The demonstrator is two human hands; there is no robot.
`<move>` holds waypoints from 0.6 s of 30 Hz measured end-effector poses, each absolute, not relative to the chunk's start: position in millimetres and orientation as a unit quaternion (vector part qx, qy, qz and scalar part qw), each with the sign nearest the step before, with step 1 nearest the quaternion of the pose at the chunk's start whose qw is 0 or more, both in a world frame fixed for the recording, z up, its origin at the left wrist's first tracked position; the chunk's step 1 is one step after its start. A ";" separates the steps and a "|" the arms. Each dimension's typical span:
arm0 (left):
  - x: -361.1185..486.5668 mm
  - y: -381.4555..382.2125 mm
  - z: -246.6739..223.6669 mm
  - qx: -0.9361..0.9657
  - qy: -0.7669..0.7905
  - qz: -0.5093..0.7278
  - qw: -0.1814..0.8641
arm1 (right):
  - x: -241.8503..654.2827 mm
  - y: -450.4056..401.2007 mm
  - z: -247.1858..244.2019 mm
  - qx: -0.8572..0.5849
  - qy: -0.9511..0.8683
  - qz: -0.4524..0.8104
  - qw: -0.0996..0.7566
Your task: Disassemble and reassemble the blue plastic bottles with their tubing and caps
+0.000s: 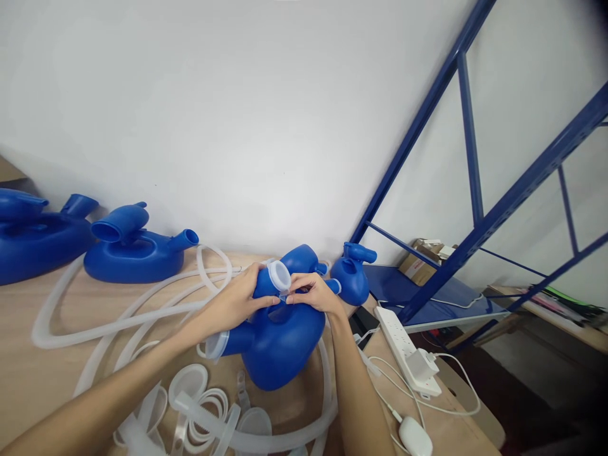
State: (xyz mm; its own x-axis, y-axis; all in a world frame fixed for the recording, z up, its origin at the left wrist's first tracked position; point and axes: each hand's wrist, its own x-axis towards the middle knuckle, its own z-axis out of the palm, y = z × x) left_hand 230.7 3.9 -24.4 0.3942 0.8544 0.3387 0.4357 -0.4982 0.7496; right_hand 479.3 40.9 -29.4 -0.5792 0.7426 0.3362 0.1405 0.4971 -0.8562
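Observation:
A blue plastic bottle [285, 348] with a handle lies tilted between my hands, near the middle of the table. My left hand [249, 294] is wrapped round its upper neck, just beside a translucent white cap [279, 277]. Thumb and fingers of my right hand [308, 292] pinch a small clear strap at the edge of that cap. Another translucent cap [217, 346] covers the wide opening at the bottle's left. A further blue bottle [300, 259] stands partly hidden behind my hands.
More blue bottles [133, 256] stand along the wall. Translucent tubes [137, 323] and loose caps [189, 381] lie on the table [28, 380]. At the right are a white power strip [403, 348], cables, a white charger [415, 436] and blue shelving [470, 139].

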 end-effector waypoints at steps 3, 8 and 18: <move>229.2 7.7 -22.3 0.772 0.411 0.382 0.300 | 475.2 43.9 -35.0 -0.275 -0.766 0.413 0.409; 227.4 12.7 -20.2 0.754 0.400 0.419 0.310 | 467.6 50.2 -45.7 -0.260 -0.699 0.465 0.477; 226.4 14.5 -19.4 0.748 0.415 0.413 0.312 | 466.6 52.6 -48.5 -0.246 -0.702 0.467 0.478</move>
